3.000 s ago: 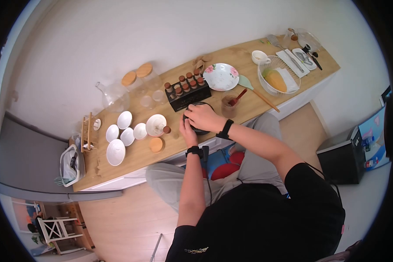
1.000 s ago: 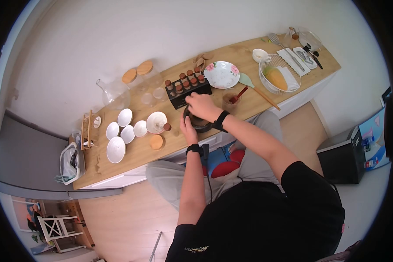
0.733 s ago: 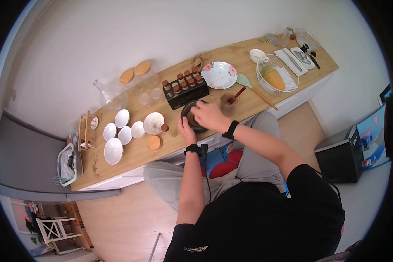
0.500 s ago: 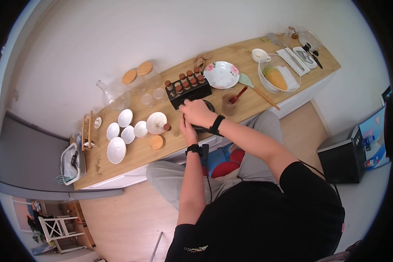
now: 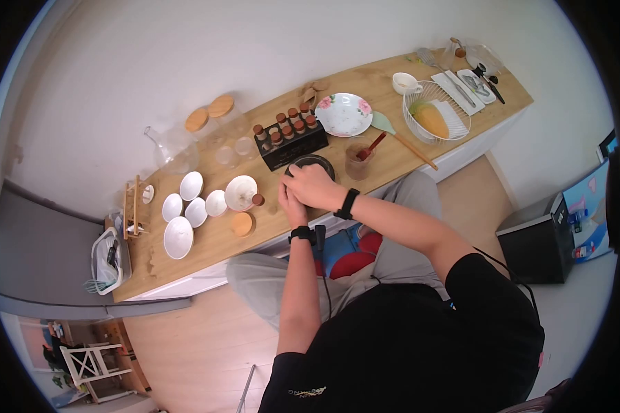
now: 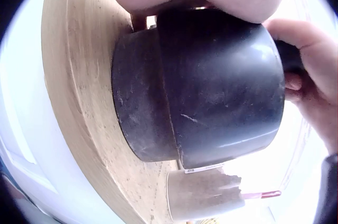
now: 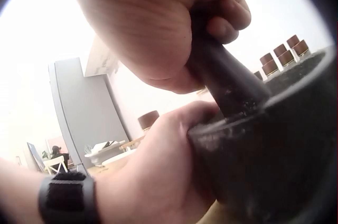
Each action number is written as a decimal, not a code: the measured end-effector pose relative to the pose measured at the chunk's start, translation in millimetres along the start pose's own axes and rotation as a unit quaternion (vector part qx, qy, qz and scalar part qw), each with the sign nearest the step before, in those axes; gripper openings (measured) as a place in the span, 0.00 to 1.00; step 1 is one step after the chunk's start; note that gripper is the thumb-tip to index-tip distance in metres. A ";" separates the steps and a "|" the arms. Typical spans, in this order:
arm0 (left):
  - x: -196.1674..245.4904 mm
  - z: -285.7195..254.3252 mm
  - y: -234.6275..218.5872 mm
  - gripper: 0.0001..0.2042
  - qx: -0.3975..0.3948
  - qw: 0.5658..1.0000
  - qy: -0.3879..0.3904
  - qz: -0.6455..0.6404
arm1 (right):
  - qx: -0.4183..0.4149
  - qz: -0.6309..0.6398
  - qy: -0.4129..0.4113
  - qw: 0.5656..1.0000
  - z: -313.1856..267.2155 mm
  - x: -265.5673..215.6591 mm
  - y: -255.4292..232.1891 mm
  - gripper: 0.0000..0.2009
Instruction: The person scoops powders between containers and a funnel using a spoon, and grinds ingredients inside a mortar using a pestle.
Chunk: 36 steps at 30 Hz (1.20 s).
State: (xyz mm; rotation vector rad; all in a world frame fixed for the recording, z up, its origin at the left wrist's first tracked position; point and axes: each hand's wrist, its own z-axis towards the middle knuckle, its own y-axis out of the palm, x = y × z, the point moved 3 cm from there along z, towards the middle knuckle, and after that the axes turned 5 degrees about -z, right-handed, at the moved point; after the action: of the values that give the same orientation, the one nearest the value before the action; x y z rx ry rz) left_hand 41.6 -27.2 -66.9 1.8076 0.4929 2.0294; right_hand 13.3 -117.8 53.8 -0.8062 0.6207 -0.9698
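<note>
A black stone mortar [image 5: 322,162] stands near the counter's front edge, partly hidden under both hands in the head view. My left hand [image 5: 291,206] holds its left side. In the right wrist view the left thumb lies by the mortar's rim. My right hand [image 7: 153,29] grips a dark pestle [image 7: 227,76], which leans against the near rim, its lower end inside the mortar. The mortar's stepped outer wall [image 6: 222,92] fills the left wrist view. What lies in the mortar is hidden.
Behind the mortar stands a black rack [image 5: 293,147] of cork-topped vials. A cup [image 5: 355,169] with a red-handled utensil [image 5: 372,146] is to the right, near a floral plate [image 5: 344,115] and wire basket [image 5: 461,131]. White bowls [image 5: 178,238] and a wooden lid [image 5: 242,224] lie left.
My right hand has shifted about over the mortar, from its far side and middle to the left rim, close against the left hand. The left hand keeps its hold on the mortar.
</note>
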 end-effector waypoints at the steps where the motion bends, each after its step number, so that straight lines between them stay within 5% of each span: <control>1: -0.3 -0.3 -0.6 0.20 0.006 1.000 0.004 0.012 | -0.012 -0.007 0.009 1.000 9.1 1.6 4.3 0.07; 10: 10.7 -1.4 3.8 0.18 0.014 0.998 0.022 0.063 | 0.002 0.052 0.187 0.981 -14.4 61.9 -5.5 0.04; 14: 13.8 -4.2 6.5 0.19 0.014 0.997 0.030 0.076 | 0.031 0.003 0.053 0.998 -26.8 15.8 -15.4 0.06; 18: -0.9 2.2 -4.9 0.22 0.005 0.999 -0.035 0.009 | -0.004 -0.017 0.028 0.999 0.8 -2.1 -1.5 0.07; 21: 8.7 0.9 1.3 0.19 0.009 0.996 0.035 0.086 | -0.012 -0.008 0.092 0.996 22.1 25.0 10.9 0.07; 26: 8.8 0.8 2.9 0.19 0.009 0.997 0.022 0.069 | -0.005 0.046 0.201 0.979 -2.6 67.7 5.3 0.04; 29: 10.5 -2.1 5.8 0.19 0.018 0.998 0.023 0.063 | 0.056 0.060 0.137 0.987 -20.2 49.3 -7.9 0.03; 36: -1.0 2.4 -4.1 0.19 -0.012 1.000 -0.015 0.023 | -0.008 -0.010 0.001 1.000 7.9 -3.2 8.6 0.05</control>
State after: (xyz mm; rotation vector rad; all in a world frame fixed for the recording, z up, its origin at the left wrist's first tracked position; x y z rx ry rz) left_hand 44.3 -24.1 -69.6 1.8474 0.4209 2.0270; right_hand 22.1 -109.7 51.5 -0.8269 0.6233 -0.9841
